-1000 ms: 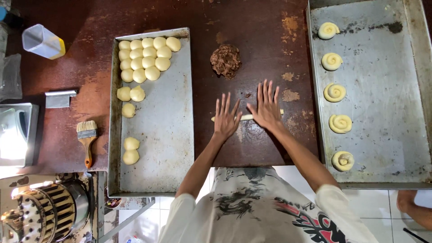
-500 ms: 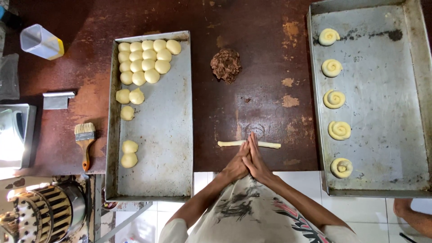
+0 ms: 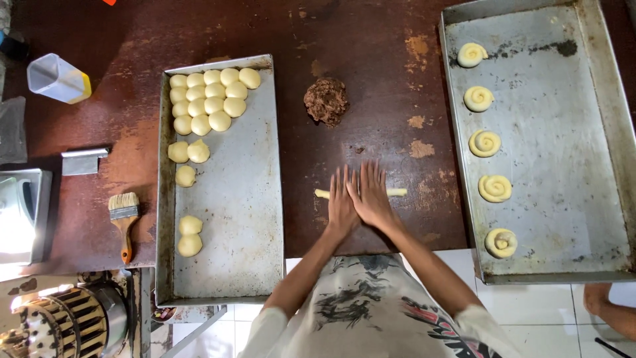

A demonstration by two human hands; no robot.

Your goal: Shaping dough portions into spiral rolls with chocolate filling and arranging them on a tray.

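Presently, both hands lie flat, palms down, side by side on a thin rope of pale dough (image 3: pixel 396 192) stretched across the brown tabletop (image 3: pixel 371 53). The left hand (image 3: pixel 342 202) and right hand (image 3: pixel 371 195) touch along their inner edges; fingers are straight and spread, so neither grip is closed on anything, only pressing down. The rope's two ends show just beyond the hands on either side.

Beyond the hands, well apart, sits a lump of dark brown filling (image 3: pixel 326 101). To the left, a metal tray (image 3: pixel 242 219) holds round dough balls (image 3: pixel 211 101), packed at its far corner, with a few loose ones nearer. To the right, a second tray (image 3: pixel 563 146) carries five coiled dough spirals (image 3: pixel 485 143) in a column along its left side. A pastry brush (image 3: pixel 123 219), a metal scraper (image 3: pixel 83 160) and a clear measuring cup (image 3: pixel 58 78) lie at the far left.
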